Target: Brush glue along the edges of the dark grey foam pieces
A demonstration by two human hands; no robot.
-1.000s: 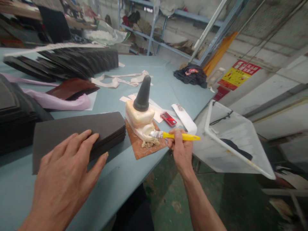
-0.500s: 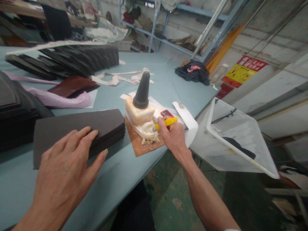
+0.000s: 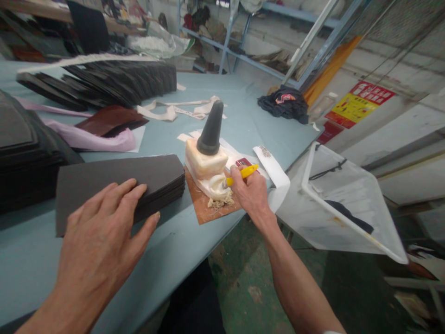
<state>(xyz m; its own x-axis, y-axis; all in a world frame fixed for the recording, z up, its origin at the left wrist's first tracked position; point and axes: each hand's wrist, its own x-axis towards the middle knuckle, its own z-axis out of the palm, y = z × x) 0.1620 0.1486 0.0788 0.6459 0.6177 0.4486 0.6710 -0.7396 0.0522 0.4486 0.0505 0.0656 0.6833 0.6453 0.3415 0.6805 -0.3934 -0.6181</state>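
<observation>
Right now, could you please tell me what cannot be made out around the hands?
All in the head view:
Brush: bristle end small and blurred against the pale container; right hand covers part of the handle.
Small red item: partly covered by right hand and brush.
Left hand: palm hidden by its own back.
Dark stack at far left: cut off by the left edge.
Wall poster: small lettering too blurred to read.
</observation>
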